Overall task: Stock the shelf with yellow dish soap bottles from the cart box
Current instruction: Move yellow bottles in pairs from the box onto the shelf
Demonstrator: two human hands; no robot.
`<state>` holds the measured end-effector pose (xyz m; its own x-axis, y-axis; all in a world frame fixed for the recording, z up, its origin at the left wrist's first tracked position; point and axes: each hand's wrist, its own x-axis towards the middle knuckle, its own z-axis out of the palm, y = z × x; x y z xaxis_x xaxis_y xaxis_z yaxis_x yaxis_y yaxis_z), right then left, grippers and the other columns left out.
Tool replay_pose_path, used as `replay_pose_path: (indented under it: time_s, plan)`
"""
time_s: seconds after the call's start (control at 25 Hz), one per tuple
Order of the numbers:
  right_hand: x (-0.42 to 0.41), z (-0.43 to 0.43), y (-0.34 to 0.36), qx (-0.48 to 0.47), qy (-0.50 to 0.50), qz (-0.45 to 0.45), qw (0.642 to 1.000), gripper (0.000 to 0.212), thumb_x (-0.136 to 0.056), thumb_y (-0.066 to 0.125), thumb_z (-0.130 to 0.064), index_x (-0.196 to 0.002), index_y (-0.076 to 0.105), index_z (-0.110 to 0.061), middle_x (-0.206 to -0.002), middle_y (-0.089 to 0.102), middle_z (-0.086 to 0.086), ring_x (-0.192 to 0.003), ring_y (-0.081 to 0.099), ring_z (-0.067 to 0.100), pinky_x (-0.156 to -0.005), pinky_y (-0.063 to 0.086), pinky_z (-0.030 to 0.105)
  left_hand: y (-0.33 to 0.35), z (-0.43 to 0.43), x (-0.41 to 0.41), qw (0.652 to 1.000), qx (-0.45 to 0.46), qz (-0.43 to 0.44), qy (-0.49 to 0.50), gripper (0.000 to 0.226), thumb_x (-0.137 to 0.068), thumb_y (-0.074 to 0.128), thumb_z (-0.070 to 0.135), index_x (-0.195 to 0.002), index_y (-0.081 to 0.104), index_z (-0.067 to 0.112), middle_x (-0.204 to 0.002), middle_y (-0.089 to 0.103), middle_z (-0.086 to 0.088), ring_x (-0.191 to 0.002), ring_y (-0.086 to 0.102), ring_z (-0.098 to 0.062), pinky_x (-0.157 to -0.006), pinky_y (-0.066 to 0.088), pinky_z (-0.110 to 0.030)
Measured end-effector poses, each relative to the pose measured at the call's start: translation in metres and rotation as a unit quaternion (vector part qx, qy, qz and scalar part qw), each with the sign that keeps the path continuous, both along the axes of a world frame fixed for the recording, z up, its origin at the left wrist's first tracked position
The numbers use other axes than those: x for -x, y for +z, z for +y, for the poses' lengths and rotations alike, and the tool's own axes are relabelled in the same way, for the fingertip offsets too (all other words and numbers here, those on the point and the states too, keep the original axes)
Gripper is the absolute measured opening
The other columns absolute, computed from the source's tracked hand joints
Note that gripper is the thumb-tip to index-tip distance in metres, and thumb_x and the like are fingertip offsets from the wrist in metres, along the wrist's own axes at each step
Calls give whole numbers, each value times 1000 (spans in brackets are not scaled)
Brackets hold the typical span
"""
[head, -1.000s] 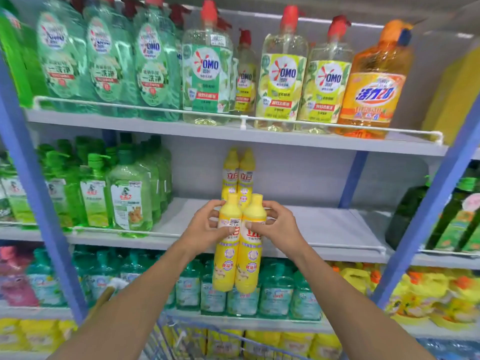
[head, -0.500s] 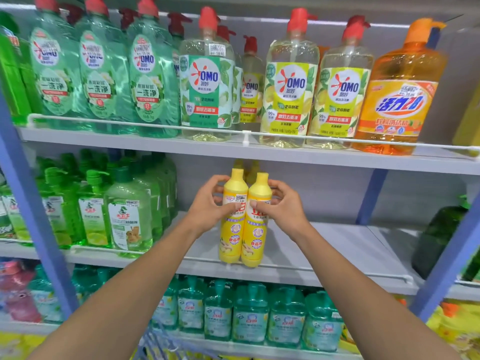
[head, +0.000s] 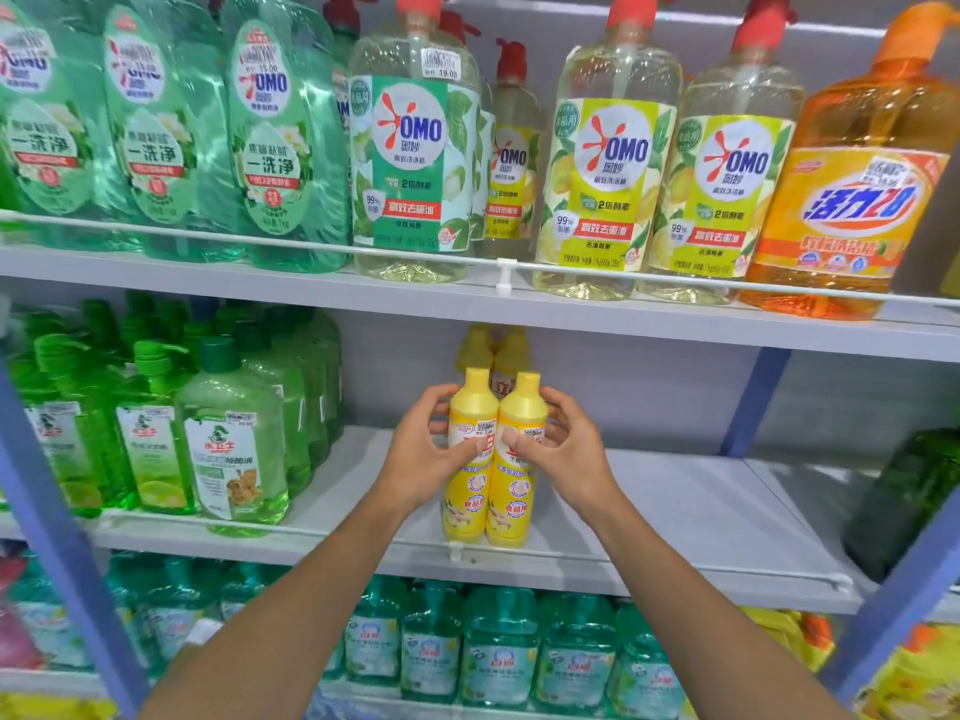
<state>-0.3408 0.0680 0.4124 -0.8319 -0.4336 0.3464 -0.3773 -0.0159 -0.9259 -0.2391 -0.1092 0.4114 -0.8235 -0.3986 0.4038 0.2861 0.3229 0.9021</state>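
Two yellow dish soap bottles stand upright side by side on the middle shelf [head: 675, 511], just behind its front rail. My left hand [head: 421, 454] grips the left yellow bottle [head: 466, 491] at its label. My right hand [head: 566, 449] grips the right yellow bottle [head: 511, 496] the same way. Directly behind them stand two more yellow bottles [head: 493, 350], mostly hidden, only their tops showing. The cart and its box are out of view.
Green pump bottles [head: 228, 444] fill the left of the same shelf. A dark green bottle [head: 904, 501] stands at the right end. Large OMO bottles [head: 608, 163] line the shelf above. Teal bottles [head: 498, 646] fill the shelf below. Blue uprights [head: 753, 402] frame the bay.
Both hands carried the two yellow bottles up and forward over the front rail and set them on the middle shelf. The camera has come closer to the shelves.
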Motion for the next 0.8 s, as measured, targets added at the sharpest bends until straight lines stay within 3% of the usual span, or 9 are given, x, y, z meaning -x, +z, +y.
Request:
replay_pose_path:
  time_s: [0.12,0.24,0.6,0.8]
  plan:
    - [-1,6,-14,-12,16,-19,1000,64,-75,89,-16,-131,58,-17,-120,73,-2,-109,70,10,-90,58,27,-12,-13,2,998,10,-37,-40,67,-71,91,22,-130,59,24,-119,71,7,-112,66,-13,-92,59,-35]
    - [-2,10,-26,-42,28,-16,999,56,-78,85,-9,-128,60,-12,-119,73,-4,-107,70,4,-83,55,15,-17,-23,0,993,33,-71,-85,66,-73,90,20,-132,60,23,-121,72,6,-114,66,-12,-101,53,-36]
    - [5,8,-33,-43,54,-23,997,51,-84,80,-16,-131,59,-17,-125,72,-6,-115,68,10,-96,57,30,-27,-22,3,993,40,-74,-87,59,-82,83,25,-134,56,27,-129,67,11,-122,62,-13,-101,52,-34]
    - [0,5,-41,-8,21,-26,999,54,-83,82,-16,-130,56,-19,-125,71,-7,-115,68,8,-91,58,27,-37,-8,4,999,-13,-50,5,57,-70,92,23,-119,62,22,-115,72,9,-107,68,-8,-90,58,-27]
